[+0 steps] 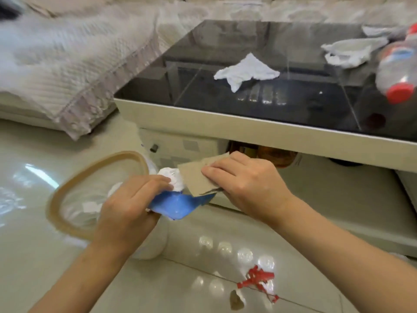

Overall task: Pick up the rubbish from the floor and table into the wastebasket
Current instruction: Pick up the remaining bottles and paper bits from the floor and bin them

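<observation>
While the blue wrapper [180, 205] and white wad [172, 178] sit pinched in the left hand [128, 206], the right hand [246, 184] grips brown card [198, 175] beside the wastebasket [67, 213]; tissues [246, 71] lie on the counter [248, 129].

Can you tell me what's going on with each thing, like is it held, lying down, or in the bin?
Left hand: grips blue wrapper and white paper ball.
Right hand: holds brown cardboard.
Wastebasket: open, bagged, some paper inside.
Tissue: crumpled, on table.
Bottle: capped, lying on table.
Red wrapper: torn, on floor.
</observation>
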